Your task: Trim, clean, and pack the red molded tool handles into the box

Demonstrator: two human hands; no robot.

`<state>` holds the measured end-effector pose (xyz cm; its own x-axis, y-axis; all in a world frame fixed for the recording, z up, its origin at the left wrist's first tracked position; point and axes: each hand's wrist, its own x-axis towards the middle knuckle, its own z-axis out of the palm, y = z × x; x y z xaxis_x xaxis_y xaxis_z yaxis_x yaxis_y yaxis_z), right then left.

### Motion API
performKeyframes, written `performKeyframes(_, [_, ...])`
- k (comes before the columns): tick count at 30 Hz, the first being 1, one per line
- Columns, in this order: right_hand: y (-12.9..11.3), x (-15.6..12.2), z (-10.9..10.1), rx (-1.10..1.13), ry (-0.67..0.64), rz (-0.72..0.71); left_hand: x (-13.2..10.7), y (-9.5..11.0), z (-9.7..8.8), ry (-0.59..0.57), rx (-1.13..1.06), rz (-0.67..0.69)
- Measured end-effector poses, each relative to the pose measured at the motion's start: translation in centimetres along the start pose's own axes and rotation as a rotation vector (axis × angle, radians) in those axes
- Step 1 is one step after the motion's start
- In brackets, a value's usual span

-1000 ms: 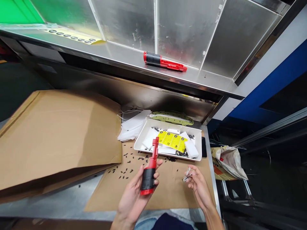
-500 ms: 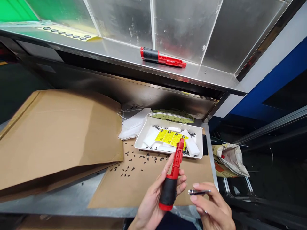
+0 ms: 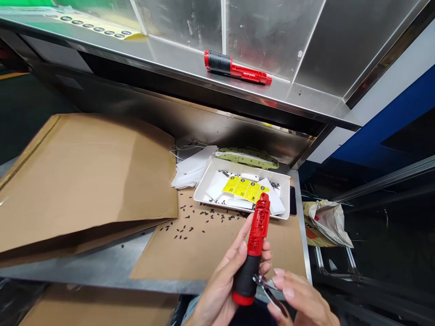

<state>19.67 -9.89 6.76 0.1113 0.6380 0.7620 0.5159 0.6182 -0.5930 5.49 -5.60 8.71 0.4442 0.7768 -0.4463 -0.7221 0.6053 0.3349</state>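
My left hand point(image 3: 222, 278) is wrapped round a red and black plastic tool housing point(image 3: 258, 231), held upright with its hollow red end up and black grip sleeve down. My right hand point(image 3: 302, 294) pinches a shiny metal nail clipper point(image 3: 272, 294), its lever swung apart from its body. The clipper's head lies against or just in front of the black sleeve; whether it touches I cannot tell. Just beyond the housing's tip stands a white tray point(image 3: 200, 194) with a yellow label sheet point(image 3: 245, 188), white pieces and small black bits.
A second red and black housing point(image 3: 219, 62) lies on the metal shelf point(image 3: 163, 54). To the left is a large cardboard box point(image 3: 88, 172). Small black pieces point(image 3: 185, 226) are scattered on the cardboard sheet point(image 3: 190, 258). A paper bag point(image 3: 328, 224) stands beyond the table's right edge.
My right hand has brought the nail clipper left to the housing's sleeve, and its lever now stands apart from the body. The housing has turned so its hollow inside shows more.
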Motion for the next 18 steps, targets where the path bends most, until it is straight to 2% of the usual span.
performKeyframes(3, [0.0,0.3,-0.1,0.01,-0.112,-0.043,0.1,0.0,0.0,-0.01,0.017,0.002])
performKeyframes(8, [0.3,-0.6,0.6,0.031,0.051,-0.034,0.0,0.0,-0.1,-0.025,0.019,-0.011])
performKeyframes(13, [0.1,-1.1,1.3,0.025,0.05,0.006,-0.1,-0.1,-0.1,-0.024,0.041,-0.015])
performKeyframes(18, [-0.6,0.5,0.7,0.017,0.019,-0.001,-0.1,-0.1,0.0,-0.008,0.053,-0.027])
